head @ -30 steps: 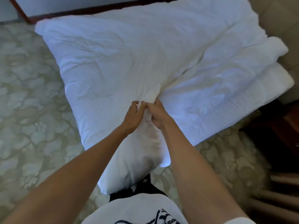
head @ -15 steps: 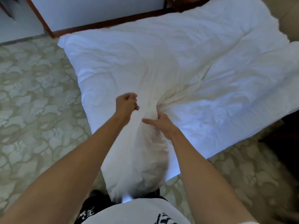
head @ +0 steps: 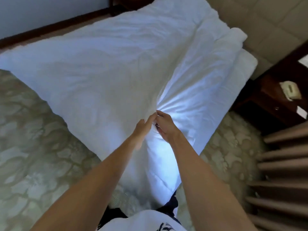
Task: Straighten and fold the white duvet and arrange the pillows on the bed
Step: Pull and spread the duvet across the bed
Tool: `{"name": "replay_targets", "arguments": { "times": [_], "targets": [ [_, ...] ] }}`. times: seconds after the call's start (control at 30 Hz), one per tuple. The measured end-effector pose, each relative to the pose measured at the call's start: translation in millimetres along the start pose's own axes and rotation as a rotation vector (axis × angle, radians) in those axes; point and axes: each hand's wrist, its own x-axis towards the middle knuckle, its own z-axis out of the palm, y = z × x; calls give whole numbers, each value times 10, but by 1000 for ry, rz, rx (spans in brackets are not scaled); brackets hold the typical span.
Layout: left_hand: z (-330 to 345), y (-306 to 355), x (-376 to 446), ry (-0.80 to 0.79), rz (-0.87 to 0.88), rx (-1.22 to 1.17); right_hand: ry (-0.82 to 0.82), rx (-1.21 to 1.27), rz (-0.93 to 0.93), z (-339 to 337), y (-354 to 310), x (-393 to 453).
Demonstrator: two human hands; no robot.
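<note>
Duvet [head: 116, 67] fills most of the head view, white and creased, spread across the bed and hanging down off its near edge toward the person's legs. Its top edge is cut off by the frame, and the mattress under it is hidden entirely. At the far right a folded white layer [head: 246, 64] sticks out from beneath the duvet; whether it is a pillow or more bedding is hard to tell.

Both hands meet at one bunched point in the cloth, where creases fan out. The left hand [head: 143, 127] has its fingers curled into the gather and grips the fabric. The right hand [head: 165, 125] sits just beside it, touching it, fingers bent over the same bunch and pinching it; the fingertips of both are partly buried in the folds, so the exact hold is unclear.

Below, the person's white shirt [head: 141, 220] carries a dark printed mark, cut off by the bottom edge and unreadable. On the right stands a dark wooden nightstand [head: 266, 97] with a pale, blurred object [head: 290, 90] on top, too soft to identify, and white paper [head: 303, 112] cropped at the frame. Curtain folds [head: 283, 164] run down the right edge. Patterned carpet [head: 33, 147] covers the floor on both sides.
</note>
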Motion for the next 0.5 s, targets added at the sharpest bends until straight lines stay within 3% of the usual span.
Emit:
{"name": "replay_targets", "arguments": {
  "times": [0.1, 0.17, 0.33, 0.43, 0.5],
  "targets": [
    [-211, 64, 6, -113, -103, -187, 81, -135, 14, 306, -42, -154],
    [-238, 127, 41, -99, -141, -234, 118, -195, 33, 362, -47, -258],
    [-104, 384, -60, 29, -63, -80, 220, -22, 43, 268, 4, -523],
    [-127, 487, 9, 40, 8, -30, 381, -655, -20, 143, 44, -517],
    [-226, 580, 76, 36, 12, -23, 354, -965, 43, 47, 99, -499]
  ]
}}
